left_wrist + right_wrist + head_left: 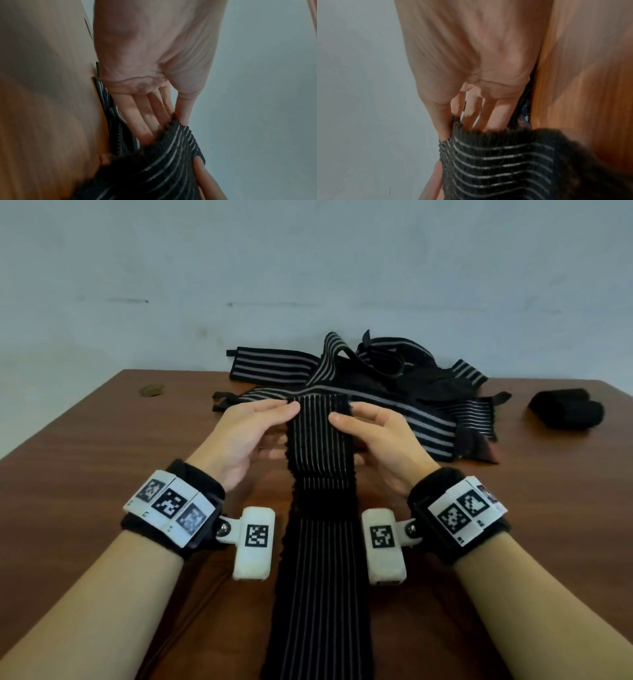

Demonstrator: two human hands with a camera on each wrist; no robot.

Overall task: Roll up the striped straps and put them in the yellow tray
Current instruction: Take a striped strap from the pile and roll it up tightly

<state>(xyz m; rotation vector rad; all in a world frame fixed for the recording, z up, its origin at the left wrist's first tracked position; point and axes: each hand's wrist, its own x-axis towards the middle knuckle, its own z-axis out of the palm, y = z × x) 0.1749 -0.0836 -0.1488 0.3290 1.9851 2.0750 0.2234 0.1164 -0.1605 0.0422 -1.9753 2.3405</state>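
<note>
A long black strap with thin grey stripes [318, 508] runs from the table's near edge up to both hands; its top end is lifted off the table. My left hand [289, 409] pinches the strap's upper left corner, thumb on top and fingers underneath. My right hand [342, 419] pinches the right edge in the same way. In the left wrist view, the left hand [168, 125] holds the strap [163, 162] between thumb and fingers. The right wrist view shows the right hand [460, 129] holding the strap's end [496, 162]. The yellow tray is not in view.
A tangled pile of striped straps [376, 371] lies at the far edge of the brown wooden table [102, 457], just behind the hands. Two black rolls [565, 412] sit at the far right. A small brown object [152, 389] lies far left.
</note>
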